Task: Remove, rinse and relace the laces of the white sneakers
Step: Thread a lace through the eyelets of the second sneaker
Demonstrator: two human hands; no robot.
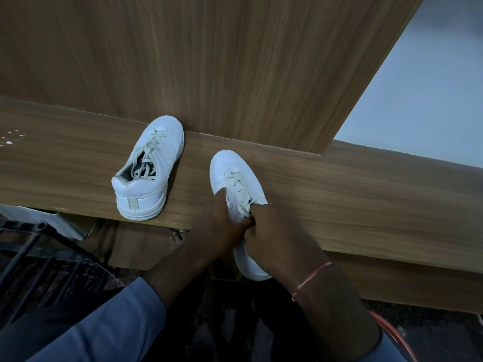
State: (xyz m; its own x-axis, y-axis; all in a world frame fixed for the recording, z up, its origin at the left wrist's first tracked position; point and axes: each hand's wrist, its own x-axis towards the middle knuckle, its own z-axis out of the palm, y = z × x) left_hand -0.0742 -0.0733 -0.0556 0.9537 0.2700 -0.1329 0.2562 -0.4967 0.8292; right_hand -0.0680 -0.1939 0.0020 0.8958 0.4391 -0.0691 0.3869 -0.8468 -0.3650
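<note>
White sneaker [231, 169] lies toe-away on the wood-grain ledge [339, 199], its heel overhanging the edge beneath both hands. Left hand [222, 227] grips its side, thumb up along the upper; right hand [271, 231] pinches the off-white laces [241, 189] at the top eyelets. Second sneaker [154, 176] up-left of the grip, loosely laced, side embossing too faint to read. Red thread [311, 278] on right wrist; black metal frame [39, 246] lower left.
</note>
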